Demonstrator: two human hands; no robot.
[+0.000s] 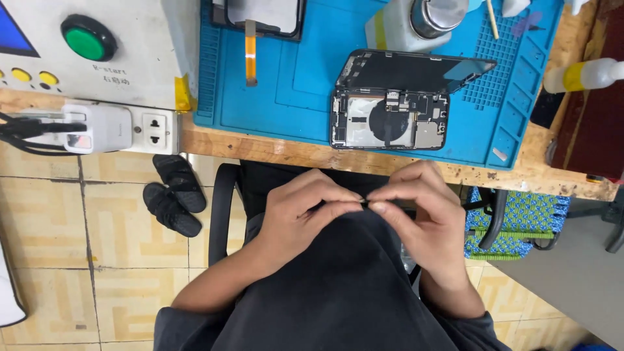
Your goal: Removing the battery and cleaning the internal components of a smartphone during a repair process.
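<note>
My left hand and my right hand meet over my lap, below the table edge. Their thumbs and forefingers pinch one small dark part between them; it is too small to name. Above them on the blue work mat lies an opened phone, its inner boards and round coil showing, with its dark screen panel tilted up behind it.
A white machine box with a green button and a power strip sit at the left. A bottle and metal cup stand at the mat's back. A second screen with an orange flex cable lies nearby. Black sandals rest on the tiled floor.
</note>
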